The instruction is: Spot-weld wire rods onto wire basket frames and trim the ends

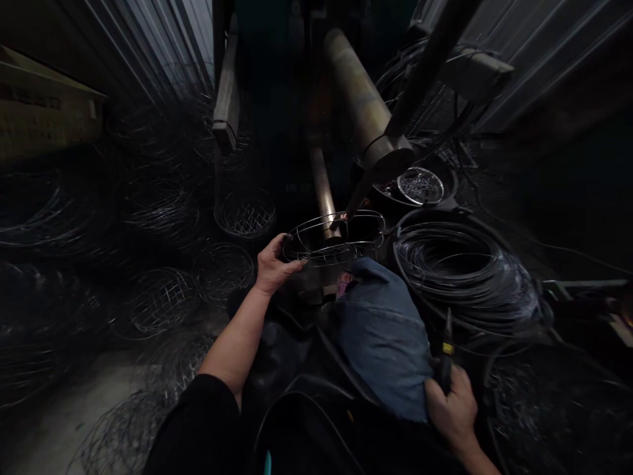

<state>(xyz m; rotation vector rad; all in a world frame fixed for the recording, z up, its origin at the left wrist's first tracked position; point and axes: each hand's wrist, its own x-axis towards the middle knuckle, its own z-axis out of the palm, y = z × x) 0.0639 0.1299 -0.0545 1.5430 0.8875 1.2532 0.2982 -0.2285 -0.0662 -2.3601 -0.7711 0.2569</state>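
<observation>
My left hand [275,265] is closed on the left side of a round wire basket frame [366,245], thumb along its lower ring. The frame is held around the end of a lower metal rod [324,191], with a pointed metal tip coming down from above near its far rim. Low on the right, my right hand [453,404] grips a pair of pliers [448,349] with dark handles, a yellow band and the jaws pointing up. The pliers are beside my knee in blue jeans [383,323], apart from the frame.
A thick metal cylinder [363,105] slants down overhead. To the right sits a large coil of wire [455,277], with a bowl of small metal pieces [420,186] behind it. Stacks of wire rings and baskets [163,300] crowd the left floor.
</observation>
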